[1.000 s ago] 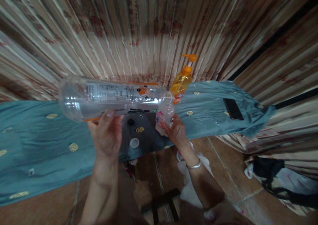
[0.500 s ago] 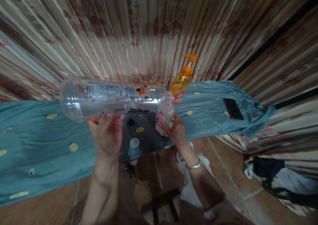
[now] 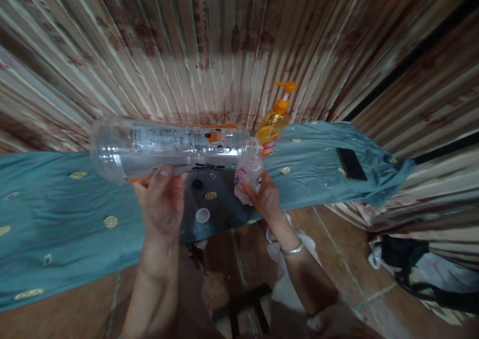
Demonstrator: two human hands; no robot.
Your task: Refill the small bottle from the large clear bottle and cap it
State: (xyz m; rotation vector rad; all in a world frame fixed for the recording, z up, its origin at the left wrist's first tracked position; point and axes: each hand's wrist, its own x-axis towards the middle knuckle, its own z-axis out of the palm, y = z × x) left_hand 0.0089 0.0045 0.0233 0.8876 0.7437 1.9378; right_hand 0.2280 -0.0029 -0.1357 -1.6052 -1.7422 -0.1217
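My left hand [image 3: 160, 199] is closed around the lower side of a large clear plastic bottle [image 3: 168, 147], which lies almost level in the air with its neck to the right. Its label has printed text and an orange figure. In my right hand [image 3: 266, 196] is a smaller clear plastic bottle [image 3: 250, 174] with a pink and white label, tilted upward. The two bottles' mouths meet, and the exact contact is hard to make out. Below them a white round cap [image 3: 202, 215] and a small black cap [image 3: 196, 183] lie on the cloth.
A pump bottle [image 3: 273, 124] of orange liquid stands just behind the bottle mouths. A black phone [image 3: 351, 164] lies farther right on the blue-green cloth [image 3: 75, 219]. Pleated curtains [image 3: 224, 44] hang behind the table. A dark stool [image 3: 243, 301] is on the tiled floor.
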